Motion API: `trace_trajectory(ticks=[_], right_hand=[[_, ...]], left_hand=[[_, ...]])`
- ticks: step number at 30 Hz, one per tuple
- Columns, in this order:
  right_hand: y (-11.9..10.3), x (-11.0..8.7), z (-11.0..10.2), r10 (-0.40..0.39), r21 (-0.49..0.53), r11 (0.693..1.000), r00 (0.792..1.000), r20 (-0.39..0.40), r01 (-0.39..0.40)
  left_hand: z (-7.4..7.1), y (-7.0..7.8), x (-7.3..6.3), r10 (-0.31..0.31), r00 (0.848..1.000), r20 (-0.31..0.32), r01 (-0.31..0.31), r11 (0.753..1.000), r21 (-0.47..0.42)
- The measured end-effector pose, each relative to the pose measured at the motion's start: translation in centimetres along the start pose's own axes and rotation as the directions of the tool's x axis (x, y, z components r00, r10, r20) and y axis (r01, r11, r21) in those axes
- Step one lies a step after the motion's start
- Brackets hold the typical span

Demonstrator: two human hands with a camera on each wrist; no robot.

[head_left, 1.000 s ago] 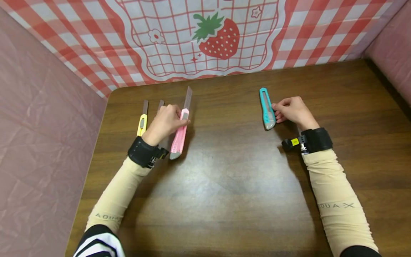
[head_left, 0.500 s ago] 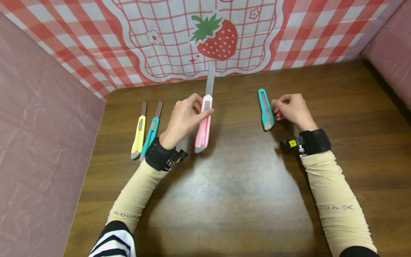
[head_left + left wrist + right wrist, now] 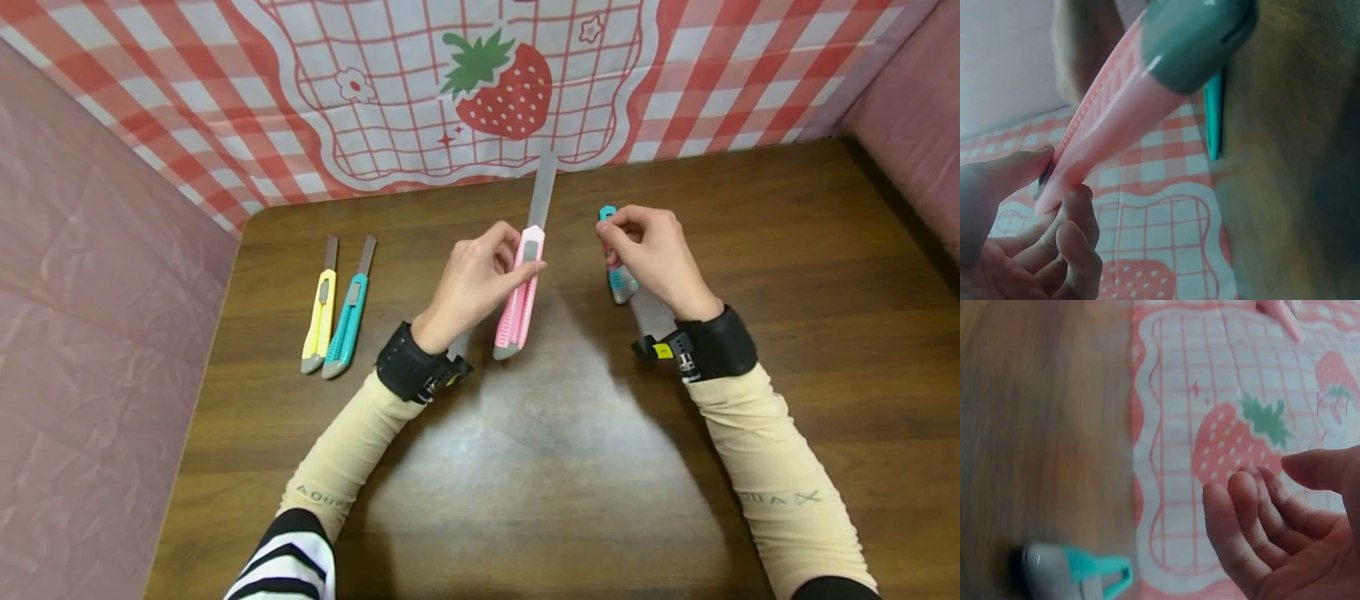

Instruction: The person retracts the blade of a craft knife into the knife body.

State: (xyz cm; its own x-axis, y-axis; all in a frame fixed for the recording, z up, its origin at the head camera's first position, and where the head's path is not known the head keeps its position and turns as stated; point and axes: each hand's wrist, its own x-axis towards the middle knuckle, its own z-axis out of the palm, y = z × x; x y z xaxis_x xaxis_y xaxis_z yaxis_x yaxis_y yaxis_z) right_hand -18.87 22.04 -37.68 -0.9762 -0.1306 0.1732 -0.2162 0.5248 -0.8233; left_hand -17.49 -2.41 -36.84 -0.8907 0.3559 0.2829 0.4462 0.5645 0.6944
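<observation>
My left hand (image 3: 476, 279) pinches a pink utility knife (image 3: 517, 312) between thumb and fingers, its long blade (image 3: 542, 187) extended and pointing toward the back. In the left wrist view, the thumb lies by the slider of the pink knife (image 3: 1110, 119) and the grey end cap faces the camera. My right hand (image 3: 660, 254) is over a teal utility knife (image 3: 622, 283), partly covering it in the head view; no blade sticks out of this one. Seen from the right wrist, the fingers of the right hand (image 3: 1291, 531) are loosely bent with nothing between them, apart from the teal knife (image 3: 1082, 569).
A yellow utility knife (image 3: 320, 321) and another teal one (image 3: 348, 321) lie side by side at the left, blades extended toward the back. A checked strawberry cloth (image 3: 502, 92) hangs behind the brown wooden table (image 3: 555, 467). Pink cloth (image 3: 82, 292) covers the left side.
My left hand has carried the pink knife rightward from beside the yellow and teal ones, uncovering them. My right hand has shifted left, over the right-hand teal knife.
</observation>
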Motion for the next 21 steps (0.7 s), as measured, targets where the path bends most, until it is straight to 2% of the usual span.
trace_trajectory(ticks=[6,10,16,21], right_hand=[[-1.7,-0.5,1.5,-0.063,0.089,0.994,0.997,0.038,0.059],[-2.2,-0.7,2.2,-0.082,0.173,0.983,0.991,0.105,0.063],[-1.9,-0.7,3.3,-0.059,0.249,0.968,0.976,0.208,0.005],[-1.6,-0.5,4.0,-0.036,0.255,0.967,0.979,0.198,-0.016]], left_hand=[[1.1,-0.2,-0.2,0.044,0.999,0.007,-0.044,0.999,0.021],[1.6,-0.2,-0.1,0.066,0.998,0.002,-0.066,0.998,0.017],[1.8,-0.3,0.0,0.081,0.997,-0.007,-0.081,0.997,-0.008],[1.9,-0.5,0.1,0.067,0.998,-0.002,-0.067,0.998,-0.015]])
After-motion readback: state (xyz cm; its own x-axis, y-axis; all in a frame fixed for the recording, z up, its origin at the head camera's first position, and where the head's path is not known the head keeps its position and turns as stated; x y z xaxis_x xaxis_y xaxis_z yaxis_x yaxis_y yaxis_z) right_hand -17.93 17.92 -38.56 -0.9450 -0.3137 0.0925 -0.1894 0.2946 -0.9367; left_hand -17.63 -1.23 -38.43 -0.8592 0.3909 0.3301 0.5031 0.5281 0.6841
